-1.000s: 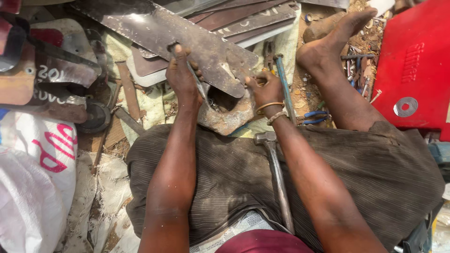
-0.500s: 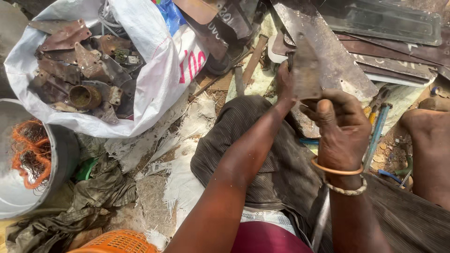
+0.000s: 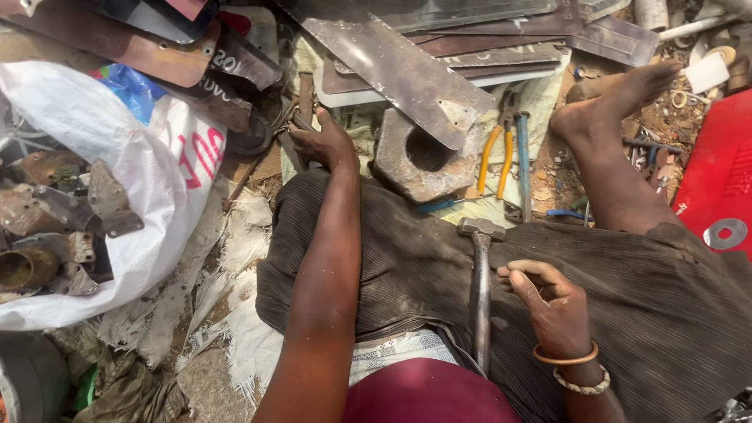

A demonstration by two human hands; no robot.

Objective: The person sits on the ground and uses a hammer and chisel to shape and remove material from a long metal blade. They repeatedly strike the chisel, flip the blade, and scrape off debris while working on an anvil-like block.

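Steel-headed hammer (image 3: pixel 480 290) lies along the lap, handle toward the body, just left of the loosely curled, empty right hand (image 3: pixel 551 307); left hand (image 3: pixel 325 143) reaches far forward, gripping a rusty metal strip (image 3: pixel 304 95).

Two hands are in view: the left hand (image 3: pixel 325 142) and the right hand (image 3: pixel 552 301). The right wrist carries two bracelets (image 3: pixel 576 370). One bare foot (image 3: pixel 619 98) shows. One hammer (image 3: pixel 479 282) lies on the lap. One metal block with a single round hole (image 3: pixel 419 160) sits on the ground. One pair of yellow-handled pliers (image 3: pixel 497 153) and one blue-handled tool (image 3: pixel 523 160) lie beside it. One white woven sack (image 3: pixel 168 184) holds rusty scrap pieces, too jumbled to count. One red panel (image 3: pixel 717 176) carries one metal washer (image 3: pixel 724 233). Flat metal sheets (image 3: pixel 407 74) overlap at the top; at least four show.
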